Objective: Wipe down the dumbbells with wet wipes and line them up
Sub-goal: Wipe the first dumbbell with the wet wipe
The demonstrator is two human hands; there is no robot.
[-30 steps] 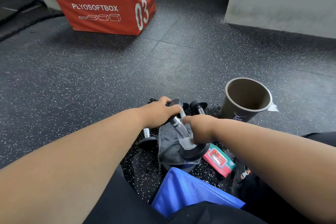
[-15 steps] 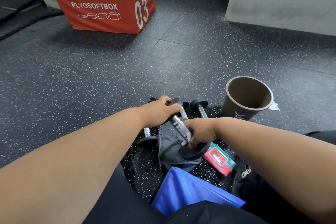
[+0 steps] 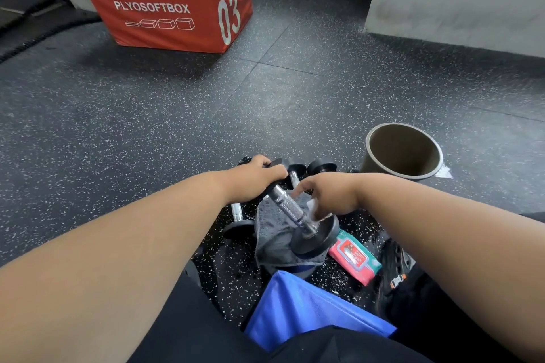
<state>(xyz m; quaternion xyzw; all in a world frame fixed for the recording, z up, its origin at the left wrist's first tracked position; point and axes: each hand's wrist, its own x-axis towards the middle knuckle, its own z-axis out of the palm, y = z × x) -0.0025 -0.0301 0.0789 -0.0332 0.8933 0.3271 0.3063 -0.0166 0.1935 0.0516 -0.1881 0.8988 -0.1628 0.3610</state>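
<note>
The red box [image 3: 174,6] stands far off on the floor [image 3: 147,115], well beyond the held dumbbell [image 3: 295,212], which serves as landmark here. The brown bin [image 3: 402,150] sits just right of and beyond that dumbbell, and looks empty as far as its inside shows. A blue bag [image 3: 306,309] lies nearer the person than the dumbbell. A grey cloth [image 3: 274,233] lies under the dumbbell's near end, and the wipes pack [image 3: 354,256] lies just right of that end, closed on the floor.

The dumbbell is tilted, its near weight resting on the cloth, its far weight gripped by the left hand [image 3: 253,180], fingers clenched over it. The right hand [image 3: 333,194] pinches a wet wipe [image 3: 317,209] against the bar near the lower weight, one finger pointing out loose.

Other dumbbells [image 3: 309,169] lie in a loose cluster just behind and left of the held one, not in a row. Judging by this, wiping is midway on one piece; the rest, and the lining up, appear not yet done.
</note>
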